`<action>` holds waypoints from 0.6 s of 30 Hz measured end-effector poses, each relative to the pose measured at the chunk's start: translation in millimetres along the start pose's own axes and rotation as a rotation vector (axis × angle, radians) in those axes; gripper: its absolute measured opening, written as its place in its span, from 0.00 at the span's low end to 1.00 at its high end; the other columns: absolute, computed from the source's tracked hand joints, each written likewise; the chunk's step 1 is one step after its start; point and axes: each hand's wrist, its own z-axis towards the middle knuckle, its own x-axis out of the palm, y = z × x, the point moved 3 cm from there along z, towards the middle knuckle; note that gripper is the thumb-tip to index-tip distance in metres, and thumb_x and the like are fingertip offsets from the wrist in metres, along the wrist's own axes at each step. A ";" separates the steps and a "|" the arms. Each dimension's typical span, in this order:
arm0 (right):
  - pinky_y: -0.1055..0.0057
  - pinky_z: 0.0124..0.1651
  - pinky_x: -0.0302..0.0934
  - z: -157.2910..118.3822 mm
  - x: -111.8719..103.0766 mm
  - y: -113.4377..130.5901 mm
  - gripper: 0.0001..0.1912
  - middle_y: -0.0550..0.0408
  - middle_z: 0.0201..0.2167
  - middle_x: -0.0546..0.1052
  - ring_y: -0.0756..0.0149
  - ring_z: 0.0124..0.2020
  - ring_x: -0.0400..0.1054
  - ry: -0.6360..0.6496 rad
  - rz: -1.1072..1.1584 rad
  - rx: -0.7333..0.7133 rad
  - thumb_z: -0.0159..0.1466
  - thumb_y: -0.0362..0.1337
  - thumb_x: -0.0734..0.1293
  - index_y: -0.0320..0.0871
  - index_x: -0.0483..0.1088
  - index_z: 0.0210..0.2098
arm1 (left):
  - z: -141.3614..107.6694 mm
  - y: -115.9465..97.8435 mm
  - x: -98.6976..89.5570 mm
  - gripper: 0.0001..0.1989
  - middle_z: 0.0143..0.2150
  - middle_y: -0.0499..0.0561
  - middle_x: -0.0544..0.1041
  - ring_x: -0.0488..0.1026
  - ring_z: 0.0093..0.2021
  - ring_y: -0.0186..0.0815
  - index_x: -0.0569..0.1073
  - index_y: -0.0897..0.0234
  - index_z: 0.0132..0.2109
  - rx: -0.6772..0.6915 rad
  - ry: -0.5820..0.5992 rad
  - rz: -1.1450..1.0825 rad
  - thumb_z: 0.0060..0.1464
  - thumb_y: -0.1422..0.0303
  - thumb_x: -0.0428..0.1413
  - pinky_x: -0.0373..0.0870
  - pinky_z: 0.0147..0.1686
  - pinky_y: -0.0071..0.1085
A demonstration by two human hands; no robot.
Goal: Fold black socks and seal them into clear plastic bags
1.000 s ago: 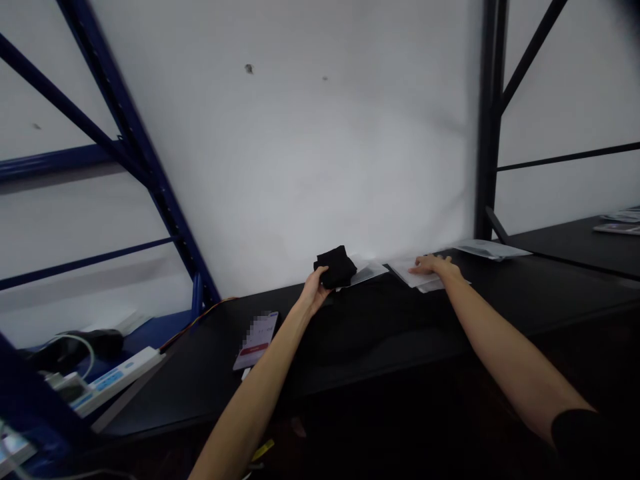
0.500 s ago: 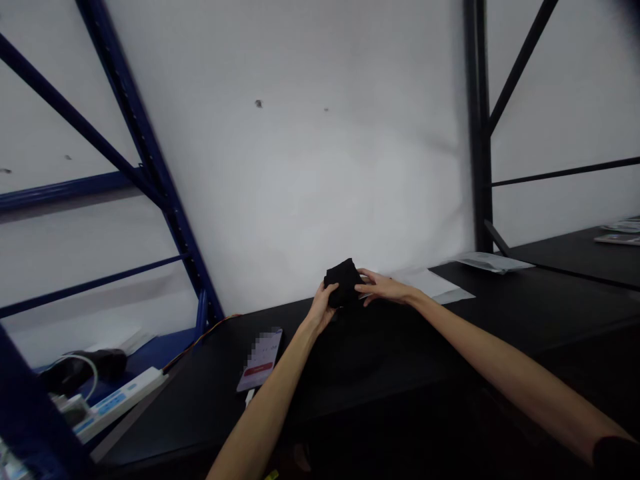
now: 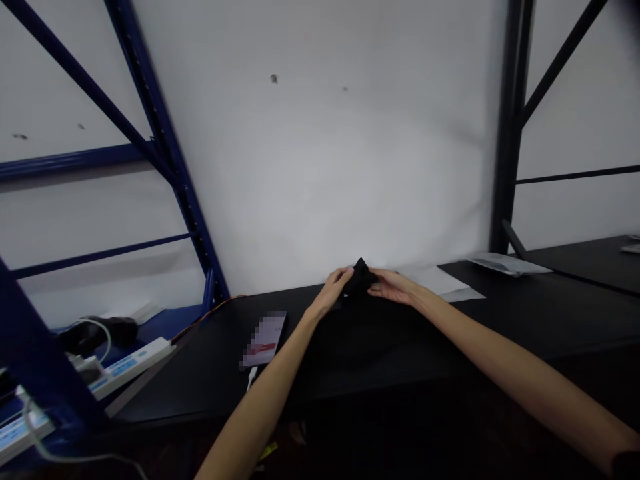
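Note:
A small piece of folded black cloth (image 3: 359, 279) is held up between both hands over the black tabletop (image 3: 400, 340). My left hand (image 3: 331, 291) grips its left side, with the fingers closed on the fabric. On the opposite side, my right hand (image 3: 393, 287) has its fingers and thumb closed on the cloth's right edge. The cloth rises to a peak between the hands, and its lower part blends into the dark surface. What kind of cloth article it is, I cannot make out.
Left of my forearm lies a phone (image 3: 265, 340) with a white cable plugged in. White paper sheets (image 3: 440, 280) and a flat plastic packet (image 3: 507, 264) lie on the right. Blue rack posts (image 3: 170, 153) and a white power strip (image 3: 135, 363) stand at left; a black post (image 3: 507, 127) rises at right.
The black cloth has turned and bunched from a flat folded shape into a narrower, peaked one. Both hands have shifted their grip around its sides. The camera view has moved slightly.

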 end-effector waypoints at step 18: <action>0.62 0.44 0.74 -12.8 9.3 14.0 0.25 0.49 0.46 0.80 0.58 0.43 0.75 -0.096 -0.389 -0.176 0.58 0.43 0.77 0.47 0.72 0.53 | 0.9 -5.2 -1.6 0.23 0.53 0.57 0.80 0.75 0.55 0.47 0.77 0.62 0.53 0.051 -0.117 -0.284 0.51 0.61 0.68 0.69 0.59 0.43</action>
